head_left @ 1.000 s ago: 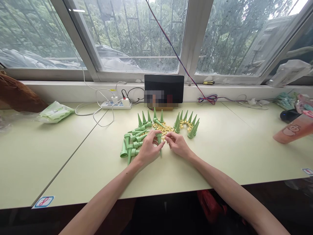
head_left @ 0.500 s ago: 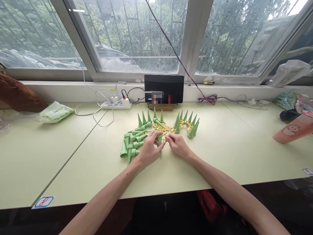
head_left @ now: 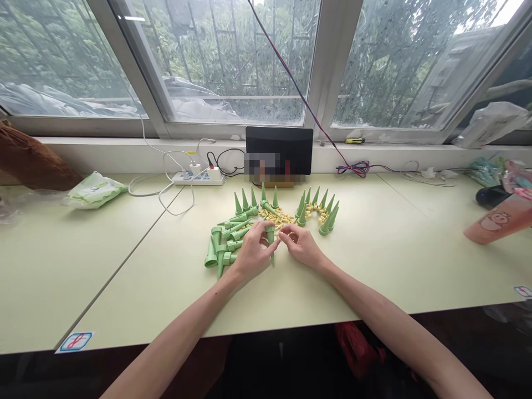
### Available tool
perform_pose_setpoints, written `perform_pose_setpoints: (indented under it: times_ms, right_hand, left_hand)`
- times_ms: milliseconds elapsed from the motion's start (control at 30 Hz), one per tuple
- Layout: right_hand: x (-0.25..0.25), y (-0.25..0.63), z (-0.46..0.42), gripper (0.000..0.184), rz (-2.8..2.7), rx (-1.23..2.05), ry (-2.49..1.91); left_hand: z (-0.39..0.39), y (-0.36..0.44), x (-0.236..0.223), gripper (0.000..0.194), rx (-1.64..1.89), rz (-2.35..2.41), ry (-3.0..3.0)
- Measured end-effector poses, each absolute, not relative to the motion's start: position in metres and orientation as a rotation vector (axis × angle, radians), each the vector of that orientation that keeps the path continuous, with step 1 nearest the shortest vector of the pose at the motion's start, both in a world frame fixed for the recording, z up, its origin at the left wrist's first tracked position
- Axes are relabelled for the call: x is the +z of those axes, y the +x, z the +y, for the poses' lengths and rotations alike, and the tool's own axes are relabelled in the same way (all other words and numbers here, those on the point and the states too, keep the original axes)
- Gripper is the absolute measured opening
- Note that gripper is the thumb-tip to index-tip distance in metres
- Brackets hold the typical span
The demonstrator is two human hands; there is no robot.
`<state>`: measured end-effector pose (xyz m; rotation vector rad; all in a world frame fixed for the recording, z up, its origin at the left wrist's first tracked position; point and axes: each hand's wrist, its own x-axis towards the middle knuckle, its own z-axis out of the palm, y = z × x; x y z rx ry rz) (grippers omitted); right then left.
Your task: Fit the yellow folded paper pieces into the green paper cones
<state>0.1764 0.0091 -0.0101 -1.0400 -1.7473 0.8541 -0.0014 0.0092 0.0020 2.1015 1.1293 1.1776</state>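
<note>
My left hand (head_left: 254,250) is closed on a green plastic watering spike (head_left: 270,235), wide end up and tip pointing down toward the table. My right hand (head_left: 301,244) pinches a small yellow plastic piece, mostly hidden by the fingertips, right beside that spike. Just beyond both hands lies a heap of small yellow pieces (head_left: 282,217). Several loose green spikes (head_left: 239,233) lie to the left of my left hand. Others stand tip up at the back, and a curved row of upright spikes (head_left: 328,200) stands to the right around more yellow pieces.
A dark screen (head_left: 279,148) stands behind the heap. A power strip (head_left: 198,177) with loose white cables and a green-white packet (head_left: 95,190) are at the left. A pink cup (head_left: 499,219) lies at the far right. Windows rise behind the table (head_left: 394,249).
My right hand has shifted slightly left, its fingertips now closer to the spike. The yellow piece is more covered by the fingers. My left hand barely moves.
</note>
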Motion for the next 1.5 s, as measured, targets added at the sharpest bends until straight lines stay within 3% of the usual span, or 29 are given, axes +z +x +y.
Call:
perform_pose_setpoints:
  times_ms: [1033, 1500]
  right_hand:
    - [-0.0090, 0.1779, 0.0098, 0.032, -1.770, 0.801, -1.076]
    - [-0.0107, 0.1788, 0.0112, 0.034, -1.732, 0.931, -1.091]
  left_hand:
    - [0.0053, 0.0004, 0.0042, 0.028, 1.159, 1.097, 2.141]
    - [0.0050, 0.0004, 0.0043, 0.030, 1.145, 1.082, 2.177]
